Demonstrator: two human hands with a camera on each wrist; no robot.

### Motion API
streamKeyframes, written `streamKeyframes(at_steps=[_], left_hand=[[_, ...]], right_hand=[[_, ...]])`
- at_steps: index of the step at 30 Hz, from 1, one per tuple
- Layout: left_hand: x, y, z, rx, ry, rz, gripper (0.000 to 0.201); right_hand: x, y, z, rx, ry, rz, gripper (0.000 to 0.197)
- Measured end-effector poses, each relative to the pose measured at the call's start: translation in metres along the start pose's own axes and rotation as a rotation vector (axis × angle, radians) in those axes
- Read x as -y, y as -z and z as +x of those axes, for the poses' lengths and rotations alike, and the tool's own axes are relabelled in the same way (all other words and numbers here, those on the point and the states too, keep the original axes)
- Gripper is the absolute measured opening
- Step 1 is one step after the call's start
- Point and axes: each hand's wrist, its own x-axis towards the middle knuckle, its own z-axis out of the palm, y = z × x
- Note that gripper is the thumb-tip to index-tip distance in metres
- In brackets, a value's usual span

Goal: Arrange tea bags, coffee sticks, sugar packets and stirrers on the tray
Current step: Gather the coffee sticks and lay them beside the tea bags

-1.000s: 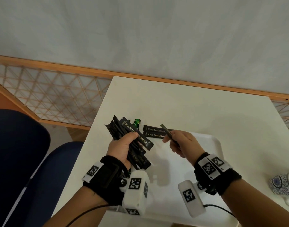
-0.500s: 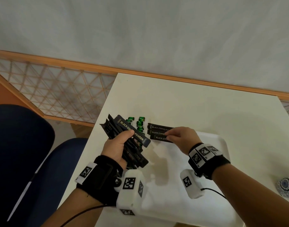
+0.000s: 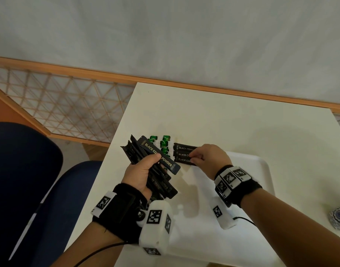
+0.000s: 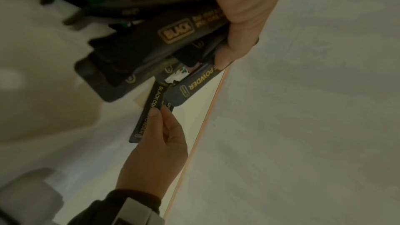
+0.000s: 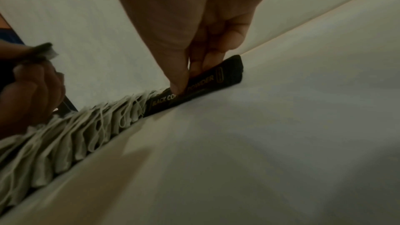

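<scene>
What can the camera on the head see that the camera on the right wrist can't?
Only the head view shows the white tray's rim, the green tea bag tags, the blue chair, the patterned cup and the left hand gripping a bundle of coffee sticks.

Only the right wrist view shows the row of pale tea bags standing side by side next to the black stick.

Both show the right hand pinching a coffee stick down on the tray.
</scene>
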Motion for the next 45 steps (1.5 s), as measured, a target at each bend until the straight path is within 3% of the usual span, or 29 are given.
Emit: streamKeyframes(at_steps=[7, 10, 13, 15, 17, 19, 22, 27, 45], left_hand=[[0.005, -0.005, 0.003, 0.010, 0.045, -0.003, 0.006], [0.008, -0.006, 0.002, 0.016, 0.041, -0.014, 0.011], [0.013, -0.012, -0.001, 0.036, 0.031, -0.016, 0.019], [0.014, -0.016, -0.004, 0.042, 0.030, -0.016, 0.018], [0.014, -0.018, -0.006, 0.049, 0.032, -0.035, 0.012], [0.010, -0.019, -0.008, 0.057, 0.028, -0.081, 0.010], [0.002, -0.013, -0.009, 0.078, 0.032, -0.132, 0.016], [-0.004, -0.007, -0.007, 0.026, 0.053, -0.148, 0.010], [-0.002, -0.003, -0.004, 0.014, 0.044, -0.042, 0.012]], right_hand=[[-0.001, -0.001, -0.003, -0.042, 0.065, 0.026, 0.019], [0.012, 0.006, -0.015, -0.049, 0.082, 0.232, 0.020], [0.033, 0.013, -0.032, 0.083, 0.064, 0.517, 0.019], [0.040, 0.014, -0.040, 0.151, 0.095, 0.614, 0.013], [0.039, 0.016, -0.043, 0.131, 0.082, 0.642, 0.013], [0.029, 0.018, -0.041, 0.042, -0.004, 0.586, 0.015], [0.004, 0.021, -0.037, -0.050, -0.078, 0.307, 0.019], [-0.021, 0.010, -0.035, 0.033, -0.041, -0.010, 0.024], [-0.014, 0.005, -0.022, 0.024, -0.051, -0.049, 0.014]])
